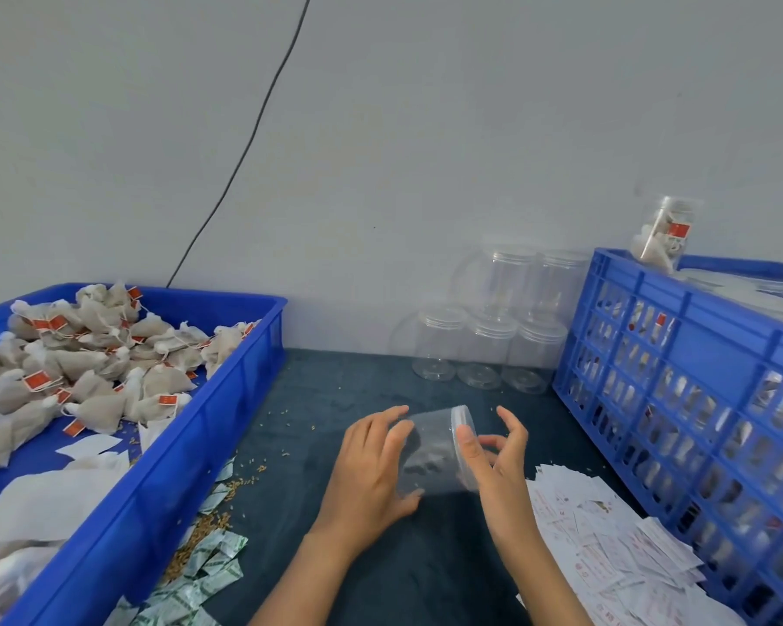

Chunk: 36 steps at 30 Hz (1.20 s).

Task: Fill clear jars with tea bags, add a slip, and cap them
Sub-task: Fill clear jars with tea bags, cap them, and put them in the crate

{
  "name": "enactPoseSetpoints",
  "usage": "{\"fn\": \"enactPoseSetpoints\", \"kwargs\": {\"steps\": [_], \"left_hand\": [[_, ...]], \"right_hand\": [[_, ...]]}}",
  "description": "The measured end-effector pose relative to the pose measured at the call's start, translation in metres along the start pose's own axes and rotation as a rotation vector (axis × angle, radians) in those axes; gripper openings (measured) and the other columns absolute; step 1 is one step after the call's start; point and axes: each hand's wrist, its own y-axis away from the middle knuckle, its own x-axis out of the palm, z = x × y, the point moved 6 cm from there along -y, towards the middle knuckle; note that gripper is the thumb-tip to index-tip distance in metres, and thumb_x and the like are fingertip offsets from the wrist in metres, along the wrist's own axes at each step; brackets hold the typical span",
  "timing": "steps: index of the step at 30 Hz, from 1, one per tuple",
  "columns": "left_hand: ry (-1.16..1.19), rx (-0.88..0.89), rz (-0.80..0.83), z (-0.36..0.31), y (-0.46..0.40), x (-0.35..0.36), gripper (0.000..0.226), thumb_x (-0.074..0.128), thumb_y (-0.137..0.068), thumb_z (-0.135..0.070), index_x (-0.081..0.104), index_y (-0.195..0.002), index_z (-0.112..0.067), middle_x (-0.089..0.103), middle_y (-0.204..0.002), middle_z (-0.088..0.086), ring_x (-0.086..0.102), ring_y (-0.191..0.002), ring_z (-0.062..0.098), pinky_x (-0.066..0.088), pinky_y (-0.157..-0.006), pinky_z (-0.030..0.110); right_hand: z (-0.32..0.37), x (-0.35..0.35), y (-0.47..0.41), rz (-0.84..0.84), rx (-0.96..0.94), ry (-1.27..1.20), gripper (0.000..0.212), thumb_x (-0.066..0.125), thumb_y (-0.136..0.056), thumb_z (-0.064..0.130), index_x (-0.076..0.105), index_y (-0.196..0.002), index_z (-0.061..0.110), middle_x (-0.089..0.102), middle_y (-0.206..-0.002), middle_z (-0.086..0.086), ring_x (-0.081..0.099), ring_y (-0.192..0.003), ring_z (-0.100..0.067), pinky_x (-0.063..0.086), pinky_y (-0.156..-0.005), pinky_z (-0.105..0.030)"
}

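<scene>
Cradling the empty clear plastic jar (430, 449) sideways, left hand (371, 467) wraps its body; right hand (493, 449) pinches the clear cap (464, 420). Best to hold the body steady while twisting the cap.

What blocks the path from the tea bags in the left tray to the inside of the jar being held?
The jar's lid looks still on the clear jar, closing its mouth. The left hand holds the body; the right hand is at the lid. Tea bags lie unobstructed.
</scene>
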Motion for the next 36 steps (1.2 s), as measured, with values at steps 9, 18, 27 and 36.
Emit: {"fn": "enactPoseSetpoints", "kwargs": {"steps": [9, 18, 27, 36], "left_hand": [[0.194, -0.129, 0.077, 0.018, 0.006, 0.002, 0.080, 0.083, -0.063, -0.032, 0.047, -0.134, -0.021, 0.048, -0.133, 0.001, 0.041, -0.125, 0.013, 0.040, -0.105, 0.033], [0.180, -0.110, 0.104, 0.016, 0.007, 0.000, 0.080, 0.079, -0.066, -0.039, 0.045, -0.137, -0.023, 0.045, -0.135, -0.007, 0.041, -0.126, 0.008, 0.038, -0.104, 0.020], [0.203, -0.095, 0.121, 0.018, 0.008, -0.001, 0.080, 0.080, -0.066, -0.037, 0.047, -0.137, -0.021, 0.043, -0.137, -0.009, 0.038, -0.128, 0.007, 0.034, -0.107, 0.017], [0.190, -0.085, 0.139, 0.017, 0.008, 0.002, 0.080, 0.080, -0.067, -0.036, 0.044, -0.138, -0.025, 0.041, -0.137, -0.009, 0.037, -0.130, 0.008, 0.033, -0.108, 0.019]], "right_hand": [[-0.004, -0.010, -0.005, 0.178, -0.020, -0.009, 0.075, 0.079, -0.076, 0.033, 0.036, -0.136, 0.046, 0.054, -0.125, 0.005, 0.058, -0.106, 0.003, 0.049, -0.082, -0.019], [-0.002, -0.009, -0.005, 0.261, 0.065, -0.055, 0.084, 0.058, -0.068, 0.074, 0.022, -0.139, 0.047, 0.044, -0.136, 0.003, 0.048, -0.121, -0.006, 0.037, -0.110, -0.043], [-0.005, -0.017, -0.008, 0.297, -0.016, 0.056, 0.071, 0.067, -0.087, 0.021, 0.025, -0.140, 0.044, 0.053, -0.123, 0.006, 0.056, -0.106, 0.009, 0.048, -0.081, -0.014], [-0.007, -0.006, -0.010, 0.284, 0.068, 0.027, 0.109, 0.062, -0.049, 0.087, 0.020, -0.139, 0.041, 0.042, -0.133, 0.004, 0.045, -0.124, -0.008, 0.039, -0.107, -0.038]]}}
